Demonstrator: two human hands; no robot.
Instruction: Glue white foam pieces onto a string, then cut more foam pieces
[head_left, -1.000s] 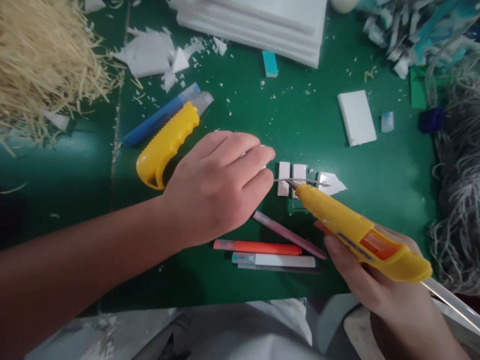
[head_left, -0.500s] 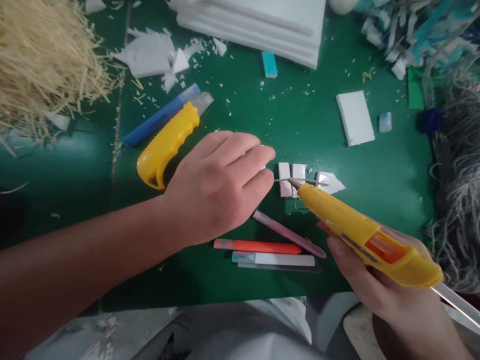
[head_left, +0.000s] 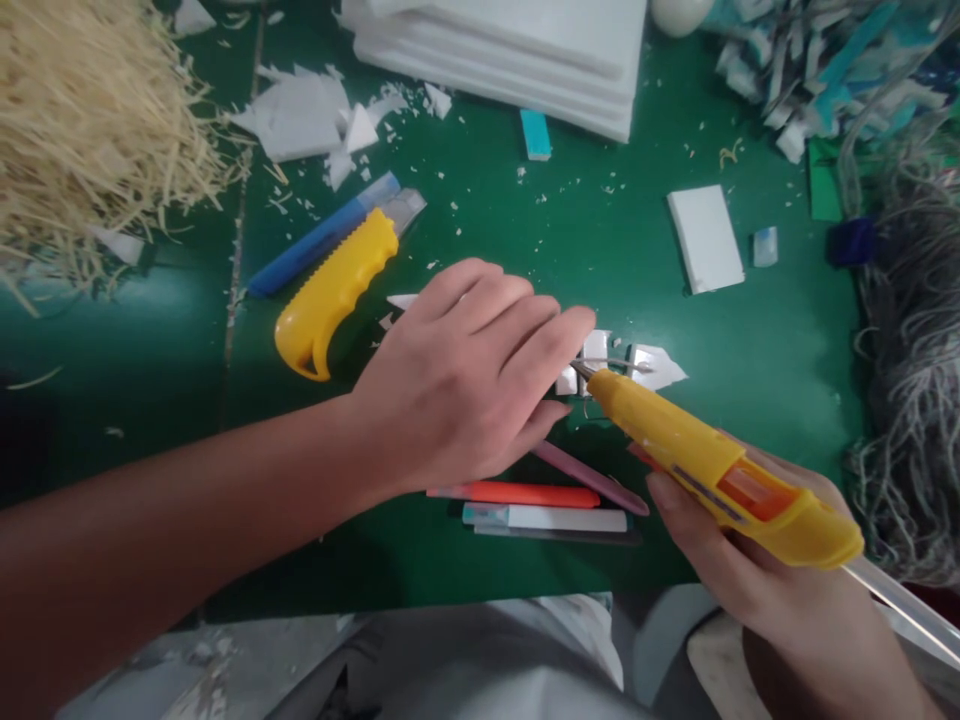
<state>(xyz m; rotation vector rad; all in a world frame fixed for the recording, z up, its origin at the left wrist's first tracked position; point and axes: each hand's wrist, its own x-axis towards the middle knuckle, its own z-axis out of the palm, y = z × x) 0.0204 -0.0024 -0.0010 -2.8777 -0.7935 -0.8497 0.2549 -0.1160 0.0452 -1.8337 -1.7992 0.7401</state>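
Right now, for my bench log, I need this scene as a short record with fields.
Left hand: partly covering white pieces; grip hidden
Right hand: holding glue gun
Nozzle: close to wire; contact unclear
Left side: straw, yellow cutter, blue pen
Near edge: red pen, white pen, purple pen
Far side: foam sheets
Right side: grey yarn

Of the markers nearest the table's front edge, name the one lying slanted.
In the picture, the pink marker slants down rightward, while the orange marker and white marker lie almost straight across.
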